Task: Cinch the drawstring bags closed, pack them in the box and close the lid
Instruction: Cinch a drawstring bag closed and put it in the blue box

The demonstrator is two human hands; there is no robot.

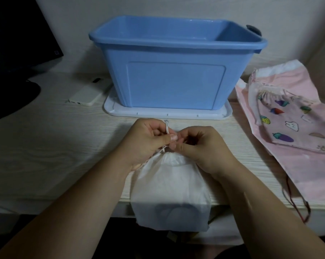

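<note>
While the white drawstring bag lies at the near edge of the surface, bottom hanging over, both hands work at its gathered mouth. Left hand pinches the white cord, fingers curled. Right hand pinches at the neck just beside it, probably bracing the fabric so the cord draws tight. Blue box stands open behind, seated on its white lid. Pink bag and printed bag lie to the right.

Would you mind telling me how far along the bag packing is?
Done: nothing visibly packed in the blue box. In hand: left hand and right hand pinch the cord of the white bag. Left: the printed bag and pink bag on the right, then the white lid underneath.
</note>
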